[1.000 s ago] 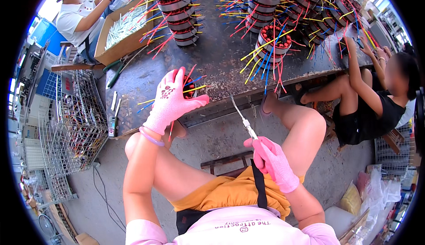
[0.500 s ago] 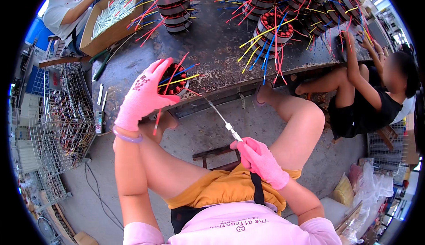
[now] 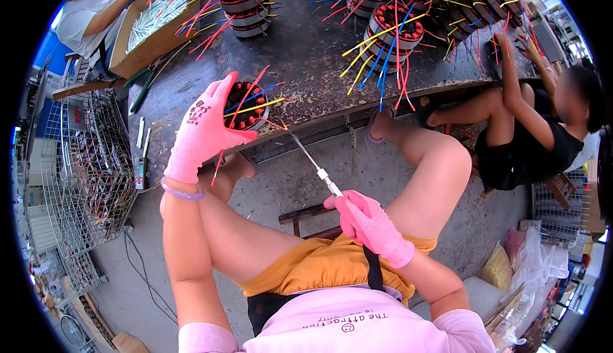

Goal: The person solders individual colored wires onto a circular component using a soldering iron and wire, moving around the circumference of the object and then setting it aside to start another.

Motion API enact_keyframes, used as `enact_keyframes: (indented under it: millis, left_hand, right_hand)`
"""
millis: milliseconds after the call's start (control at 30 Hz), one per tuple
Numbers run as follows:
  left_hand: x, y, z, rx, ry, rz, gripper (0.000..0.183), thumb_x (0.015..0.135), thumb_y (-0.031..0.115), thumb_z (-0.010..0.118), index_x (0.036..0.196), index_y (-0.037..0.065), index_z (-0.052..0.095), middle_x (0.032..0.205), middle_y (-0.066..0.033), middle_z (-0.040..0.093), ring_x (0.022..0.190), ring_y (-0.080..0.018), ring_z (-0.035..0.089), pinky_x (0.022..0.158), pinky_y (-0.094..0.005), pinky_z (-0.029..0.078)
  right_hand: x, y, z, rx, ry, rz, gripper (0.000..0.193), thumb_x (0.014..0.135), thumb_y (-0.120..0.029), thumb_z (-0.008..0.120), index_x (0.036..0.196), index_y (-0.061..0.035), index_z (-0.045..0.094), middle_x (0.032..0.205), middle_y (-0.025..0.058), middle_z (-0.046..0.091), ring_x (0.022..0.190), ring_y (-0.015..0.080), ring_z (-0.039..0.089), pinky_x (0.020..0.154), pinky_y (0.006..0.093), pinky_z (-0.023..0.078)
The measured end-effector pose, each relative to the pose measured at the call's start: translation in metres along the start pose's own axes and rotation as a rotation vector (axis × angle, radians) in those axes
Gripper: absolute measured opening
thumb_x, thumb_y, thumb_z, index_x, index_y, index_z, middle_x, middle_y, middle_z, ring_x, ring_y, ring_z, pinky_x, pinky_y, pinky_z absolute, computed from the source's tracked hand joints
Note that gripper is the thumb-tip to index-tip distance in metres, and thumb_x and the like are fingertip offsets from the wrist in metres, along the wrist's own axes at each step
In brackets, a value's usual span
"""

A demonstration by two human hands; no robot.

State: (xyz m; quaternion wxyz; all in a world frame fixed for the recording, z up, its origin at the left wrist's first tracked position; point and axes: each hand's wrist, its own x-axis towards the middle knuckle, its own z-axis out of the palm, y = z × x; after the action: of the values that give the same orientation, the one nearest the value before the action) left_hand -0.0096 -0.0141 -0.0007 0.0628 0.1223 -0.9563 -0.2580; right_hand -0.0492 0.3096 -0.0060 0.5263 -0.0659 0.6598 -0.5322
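Two-handed work here, and my call is a lead-handling step on one wound ring! At ten o'clock in view, the left hand [image 3: 207, 123], gloved in pink, opens into a wide C, thumb and fingers clasping opposite sides of the wound ring [image 3: 246, 122] at the near edge of the bench [image 3: 306, 85], coloured leads [image 3: 260, 106] crossing its top. Off toward four o'clock from there, the slim tool [image 3: 317, 168] angles in, tip right by a short red lead [image 3: 274, 124]; contact, I can't tell. Further right, between four and five o'clock, the right hand [image 3: 370, 225] is closed around the tool's handle. Next move calls for, I'd judge, a steady ring and a well-aimed tip
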Motion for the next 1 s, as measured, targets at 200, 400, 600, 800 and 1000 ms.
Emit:
enact_keyframes:
  millis: [200,400,600,800,1000]
  left_hand:
    - [-0.0016,-0.0067,0.0051,0.016,0.055,0.055,0.098,0.058,0.022,0.09,0.143,0.004,0.044,0.136,-0.0168,0.053,0.123,-0.0356,0.054,0.102,-0.04,0.046]
    - [-0.0008,-0.0003,-0.0004,0.009,0.015,0.033,0.097,0.059,0.021,0.09,0.143,0.003,0.045,0.136,-0.0174,0.053,0.124,-0.0355,0.054,0.104,-0.0396,0.046]
    - [-0.0029,-0.0082,0.004,-0.01,0.043,0.042,0.099,0.059,0.021,0.089,0.144,0.001,0.042,0.136,-0.0179,0.052,0.124,-0.0361,0.054,0.105,-0.0393,0.045]
    - [-0.003,-0.0081,0.0033,0.001,0.024,0.036,0.098,0.06,0.019,0.088,0.145,0.0,0.042,0.137,-0.0179,0.052,0.125,-0.0351,0.053,0.106,-0.0388,0.044]
    - [-0.002,-0.0017,0.0019,0.012,0.01,0.008,0.097,0.061,0.015,0.085,0.146,0.001,0.042,0.135,-0.0165,0.054,0.126,-0.033,0.054,0.107,-0.0381,0.044]
  right_hand:
    - [0.0005,0.0018,-0.0014,-0.035,-0.01,-0.022,0.035,0.102,-0.031,0.048,0.112,-0.0015,0.063,0.062,-0.0013,0.048,0.053,0.0057,0.039,0.052,0.0235,0.034]
    - [0.0013,0.0015,-0.0007,-0.022,-0.002,-0.011,0.036,0.102,-0.032,0.049,0.113,-0.0014,0.062,0.06,-0.0025,0.046,0.051,0.0044,0.037,0.049,0.0225,0.031]
    - [0.0025,0.002,0.0012,0.018,0.004,0.016,0.032,0.102,-0.029,0.049,0.109,-0.0006,0.063,0.062,-0.002,0.047,0.053,0.0051,0.041,0.051,0.0232,0.034]
    - [0.0,-0.0016,0.0,-0.003,-0.003,-0.013,0.031,0.101,-0.027,0.048,0.108,-0.0007,0.064,0.064,-0.0002,0.049,0.055,0.0068,0.046,0.054,0.0247,0.039]
    - [0.0022,0.0019,0.0006,-0.018,-0.012,-0.016,0.037,0.102,-0.034,0.048,0.113,-0.0022,0.062,0.059,-0.0026,0.047,0.048,0.0044,0.034,0.048,0.0225,0.027]
